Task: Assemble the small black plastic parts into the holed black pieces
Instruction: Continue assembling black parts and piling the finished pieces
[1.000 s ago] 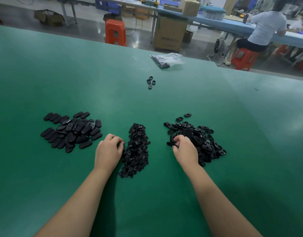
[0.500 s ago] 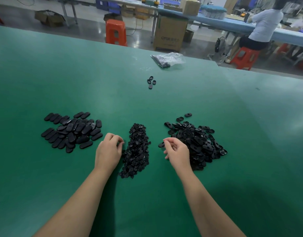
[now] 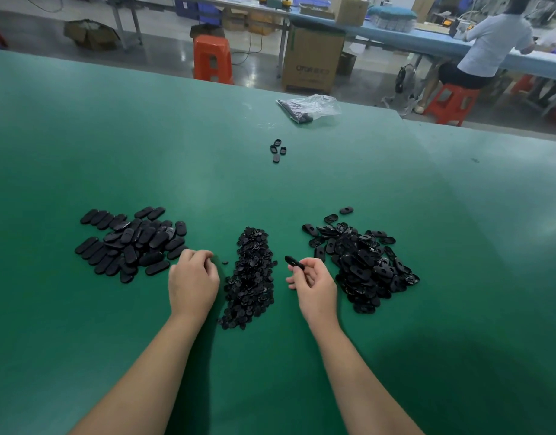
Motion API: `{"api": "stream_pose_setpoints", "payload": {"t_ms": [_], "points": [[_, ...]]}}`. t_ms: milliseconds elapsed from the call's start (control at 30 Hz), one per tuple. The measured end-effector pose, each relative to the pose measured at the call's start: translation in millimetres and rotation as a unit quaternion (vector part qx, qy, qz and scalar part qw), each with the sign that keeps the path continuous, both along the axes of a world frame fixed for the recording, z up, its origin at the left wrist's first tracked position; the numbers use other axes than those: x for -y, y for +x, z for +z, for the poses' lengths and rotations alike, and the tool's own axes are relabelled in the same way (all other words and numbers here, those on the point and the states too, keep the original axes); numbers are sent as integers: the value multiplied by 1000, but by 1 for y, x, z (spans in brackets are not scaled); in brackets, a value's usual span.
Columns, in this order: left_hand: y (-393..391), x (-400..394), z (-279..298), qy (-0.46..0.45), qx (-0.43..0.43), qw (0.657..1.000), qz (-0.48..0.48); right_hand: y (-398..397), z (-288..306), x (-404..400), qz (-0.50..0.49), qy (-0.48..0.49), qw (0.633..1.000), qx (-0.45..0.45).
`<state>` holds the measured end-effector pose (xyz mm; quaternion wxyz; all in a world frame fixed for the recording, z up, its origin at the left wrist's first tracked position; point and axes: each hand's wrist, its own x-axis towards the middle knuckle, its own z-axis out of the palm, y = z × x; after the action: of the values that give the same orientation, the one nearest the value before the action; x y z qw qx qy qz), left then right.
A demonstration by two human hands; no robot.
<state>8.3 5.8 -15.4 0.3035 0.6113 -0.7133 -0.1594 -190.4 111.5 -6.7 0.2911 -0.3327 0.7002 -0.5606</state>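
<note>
- A green surface [image 3: 207, 171] carries three separate heaps of black plastic pieces, set in a row in front of the person.
- The middle heap [image 3: 250, 277] is made up of the small parts: tiny, irregular, knobbly bits, glossy black, packed into a narrow strip that runs away from the person.
- One stray small part [image 3: 225, 263] lies alone on the green, between the left hand and the middle heap.
- The right heap [image 3: 361, 262] is made up of the holed pieces: flat, rounded oblong plates, each pierced by an opening, thrown loosely over one another.
- The left heap [image 3: 129, 243] is made up of smooth oblong pieces with closed, slightly domed faces, laid mostly flat and side by side.
- A single holed piece [image 3: 294, 262] is pinched between thumb and fingertips of the right hand [image 3: 314, 284]; it is held above the surface, between the middle heap and the right heap, with its long end pointing left and away.
- The left hand [image 3: 193, 277] rests knuckles-up beside the middle heap, just by the near edge of the left heap; its fingers are curled under, and whether anything is held in them cannot be told.
- Farther off, four loose black pieces [image 3: 277, 149] lie in a tight cluster, and beyond them a clear plastic bag [image 3: 311, 108] with dark contents lies near the far edge.
</note>
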Motion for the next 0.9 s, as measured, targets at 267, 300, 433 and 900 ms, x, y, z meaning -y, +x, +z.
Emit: {"api": "stream_pose_setpoints", "payload": {"t_ms": [267,300,433,900], "points": [[1,1,-3,-4,28,999,-28,1,-4,-1,4,0,1000,-1],[1,2,-3,-4,31,999,-32,1,-4,-1,5,0,1000,-1],[2,3,-2,-1,34,999,-42,0,-4,-1,3,0,1000,-3],[-20,-15,23,21,-68,990,-123,-2,-7,3,14,13,1000,-13]]}}
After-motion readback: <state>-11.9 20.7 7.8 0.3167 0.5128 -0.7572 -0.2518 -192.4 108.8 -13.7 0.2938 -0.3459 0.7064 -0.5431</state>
